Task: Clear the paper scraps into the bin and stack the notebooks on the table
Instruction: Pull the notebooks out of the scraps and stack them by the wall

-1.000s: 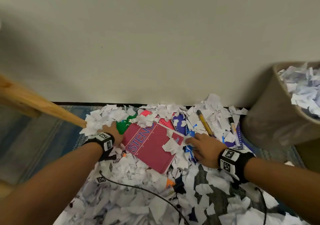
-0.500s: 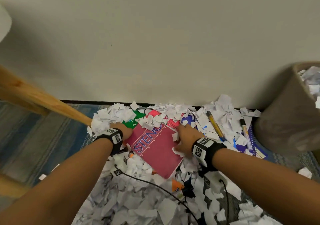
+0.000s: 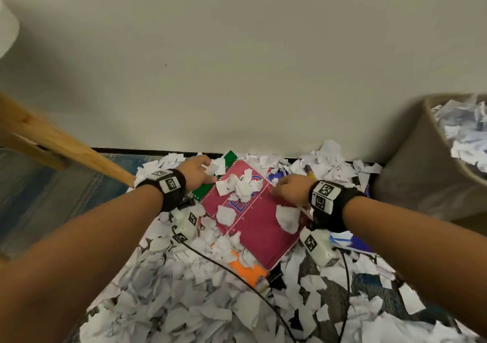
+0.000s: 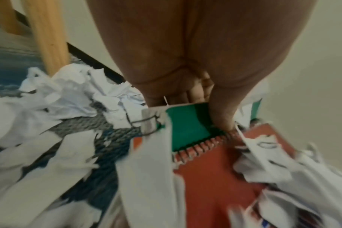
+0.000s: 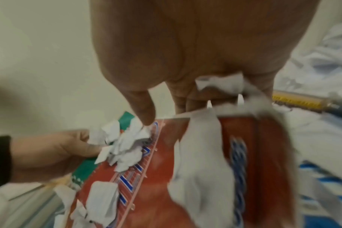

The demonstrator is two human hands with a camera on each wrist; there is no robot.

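Centre of the head view: red steno notebook [image 3: 253, 218] (scraps [image 3: 243, 188] riding on its cover) above the littered floor, gripped along its right edge by the right hand [image 3: 288, 191]. Green notebook [image 4: 187, 128] pinched beneath it in the left hand [image 3: 195, 171]. At right edge, bin [image 3: 411, 179] holding paper.

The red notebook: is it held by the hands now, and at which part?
Yes. The left hand holds the red notebook with the green notebook at the spiral edge; the right hand grips its opposite edge.
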